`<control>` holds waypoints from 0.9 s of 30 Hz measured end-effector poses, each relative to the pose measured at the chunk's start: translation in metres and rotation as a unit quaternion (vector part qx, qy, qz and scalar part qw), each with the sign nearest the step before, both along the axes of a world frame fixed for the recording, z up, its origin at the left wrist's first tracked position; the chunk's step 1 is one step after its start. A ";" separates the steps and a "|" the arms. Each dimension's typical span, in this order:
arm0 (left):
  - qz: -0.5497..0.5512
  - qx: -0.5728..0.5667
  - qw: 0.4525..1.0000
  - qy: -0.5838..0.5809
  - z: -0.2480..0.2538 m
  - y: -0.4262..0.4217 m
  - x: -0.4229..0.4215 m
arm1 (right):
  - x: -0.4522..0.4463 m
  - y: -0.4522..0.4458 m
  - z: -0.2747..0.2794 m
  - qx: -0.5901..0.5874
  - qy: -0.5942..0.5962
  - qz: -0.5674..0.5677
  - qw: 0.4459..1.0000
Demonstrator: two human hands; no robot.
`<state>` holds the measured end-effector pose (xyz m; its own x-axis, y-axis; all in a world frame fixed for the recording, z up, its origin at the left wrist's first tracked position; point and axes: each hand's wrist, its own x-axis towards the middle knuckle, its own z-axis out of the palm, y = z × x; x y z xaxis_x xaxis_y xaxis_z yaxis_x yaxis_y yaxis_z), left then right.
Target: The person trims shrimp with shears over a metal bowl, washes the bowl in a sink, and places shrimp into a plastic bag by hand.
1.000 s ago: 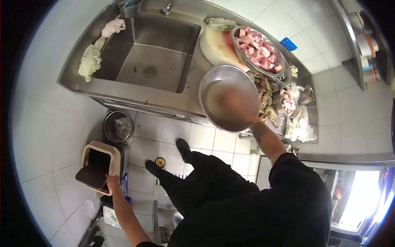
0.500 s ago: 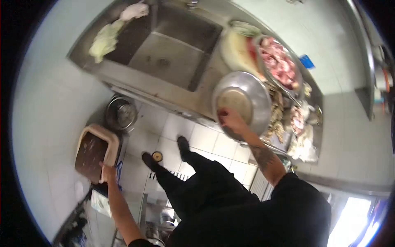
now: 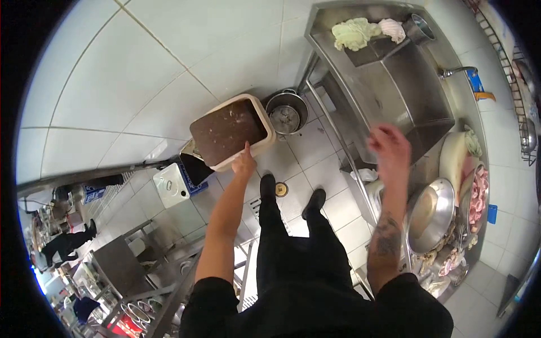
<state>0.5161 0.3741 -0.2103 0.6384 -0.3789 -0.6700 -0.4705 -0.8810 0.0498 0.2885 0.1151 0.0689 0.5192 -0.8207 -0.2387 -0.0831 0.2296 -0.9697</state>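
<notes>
My left hand (image 3: 243,164) is at the bin (image 3: 266,125), left of centre in the frame. Its index finger is stretched out onto the brown lid (image 3: 222,135), and the other fingers are curled at the pale rim; I can't tell whether they grip it. The lid sits askew, overlapping the rim on its left and leaving a dark gap on its right. My right hand (image 3: 390,147) is raised right of centre, its fingers loosely curled and blurred, so I can't tell whether anything is in it.

Just beside the bin, near the top centre, a steel pot (image 3: 286,116) stands on the tiled floor. Lower, between my black shoes (image 3: 268,186), is a small yellowish disc (image 3: 281,189). A white container (image 3: 171,186) is on the floor left of the bin.

The sink (image 3: 383,96) fills the upper right, with a pale green cloth (image 3: 355,34) and a pink one (image 3: 391,30) on its ledge. On the bench (image 3: 426,160), at the right, a metal bowl (image 3: 445,197) stands next to a tray of pink meat chunks (image 3: 479,194). Another person (image 3: 63,245) is in the lower left, well apart from me.
</notes>
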 end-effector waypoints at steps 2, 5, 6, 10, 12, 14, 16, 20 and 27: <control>0.082 -0.065 0.995 -0.003 -0.026 0.008 0.007 | 0.072 0.021 -0.038 -0.020 -0.010 0.038 0.999; 0.114 -0.068 0.991 0.034 -0.027 0.022 0.015 | 0.176 0.068 -0.108 -0.015 -0.065 0.006 0.998; 0.080 -0.079 0.994 0.007 -0.034 0.022 0.015 | 0.211 0.083 -0.158 -0.098 -0.088 -0.028 0.991; 0.114 -0.209 0.966 0.103 -0.054 0.035 0.019 | 0.273 0.112 -0.287 -0.239 0.189 0.167 0.938; 0.057 -0.279 0.958 0.041 -0.041 0.028 0.027 | 0.271 0.099 -0.276 -0.363 0.189 0.130 0.903; 0.184 -0.177 0.949 0.185 -0.001 0.017 0.022 | 0.243 0.063 -0.224 -0.351 0.162 0.007 0.922; 0.190 -0.202 0.935 0.220 -0.055 0.034 0.031 | 0.177 0.027 -0.180 -0.336 0.139 0.008 0.932; -0.171 -0.255 0.950 0.061 -0.064 0.003 0.010 | -0.079 -0.015 -0.102 -0.365 0.299 -0.118 0.874; -0.291 -0.280 0.851 0.336 0.122 -0.198 -0.153 | -0.361 0.040 -0.048 -0.212 0.656 -0.467 0.553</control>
<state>0.3627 0.1761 -0.0881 -0.2238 -0.8794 -0.4202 -0.5186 -0.2576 0.8153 -0.0727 0.1555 0.0210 -0.5717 -0.7108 0.4098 -0.8165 0.5420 -0.1988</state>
